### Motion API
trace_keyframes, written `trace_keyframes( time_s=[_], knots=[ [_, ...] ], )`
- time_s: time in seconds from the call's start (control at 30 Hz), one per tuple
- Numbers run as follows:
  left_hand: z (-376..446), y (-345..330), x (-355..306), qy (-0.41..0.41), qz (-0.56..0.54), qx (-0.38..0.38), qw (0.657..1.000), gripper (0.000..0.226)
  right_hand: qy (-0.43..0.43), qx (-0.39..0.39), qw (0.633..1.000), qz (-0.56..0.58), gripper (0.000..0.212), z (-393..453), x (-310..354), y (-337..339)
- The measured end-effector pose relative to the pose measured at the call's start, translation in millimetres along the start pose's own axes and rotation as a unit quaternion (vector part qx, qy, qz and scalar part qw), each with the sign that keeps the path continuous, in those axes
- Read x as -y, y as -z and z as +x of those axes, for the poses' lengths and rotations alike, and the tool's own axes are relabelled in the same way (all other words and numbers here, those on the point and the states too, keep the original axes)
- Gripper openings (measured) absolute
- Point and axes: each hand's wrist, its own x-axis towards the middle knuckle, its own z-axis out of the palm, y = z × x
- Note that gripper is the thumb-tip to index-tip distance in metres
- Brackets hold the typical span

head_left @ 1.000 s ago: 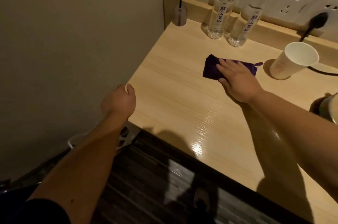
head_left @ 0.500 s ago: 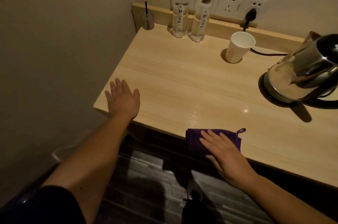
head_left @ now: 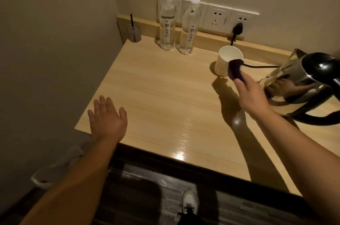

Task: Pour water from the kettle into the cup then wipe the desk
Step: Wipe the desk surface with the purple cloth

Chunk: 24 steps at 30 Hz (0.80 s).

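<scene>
My right hand [head_left: 251, 96] holds a bunched purple cloth [head_left: 236, 71] lifted just above the wooden desk [head_left: 165, 99], right beside the white paper cup [head_left: 227, 61] at the back. The steel kettle [head_left: 301, 81] with a black handle stands on its base at the right edge, close to my right hand, and mirrors it. My left hand [head_left: 107, 120] hovers flat with fingers spread over the desk's front left corner, holding nothing.
Two clear water bottles [head_left: 166, 22] [head_left: 189, 26] stand against the back ledge, with a small pen holder [head_left: 134, 33] at the far left. A black cord [head_left: 257, 67] runs from the wall socket [head_left: 237, 29] past the cup to the kettle.
My right hand left the desk's front edge and moved back to the cup, bunching and lifting the cloth. The left hand stayed near the front left corner.
</scene>
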Motion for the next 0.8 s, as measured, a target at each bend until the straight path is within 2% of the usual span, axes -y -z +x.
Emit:
trace_keyframes(
  time_s=[0.07,0.13,0.17,0.33,0.57,0.8],
  knots=[
    [0,-1,1,0.003,0.002,-0.002,1.0,0.067,0.139,0.063,0.967,-0.205,0.039,34,-25,-25],
    [-1,-3,1,0.004,0.007,-0.005,1.0,0.067,0.191,0.118,0.906,-0.36,0.046,51,-50,-47],
    [-1,-4,1,0.002,0.009,-0.009,1.0,0.067,0.195,0.127,0.89,-0.392,0.048,56,-59,-52],
    [-3,-2,-1,-0.001,0.003,-0.01,1.0,0.066,0.199,0.159,0.897,-0.36,0.05,23,-71,-35],
    [-6,1,-1,-0.005,-0.003,0.0,1.0,0.068,0.223,0.19,0.903,-0.314,0.052,-133,-93,-18],
    [-1,10,6,-0.024,-0.004,0.05,0.998,0.07,0.211,0.217,0.914,-0.272,0.054,-224,-99,-12]
  ],
)
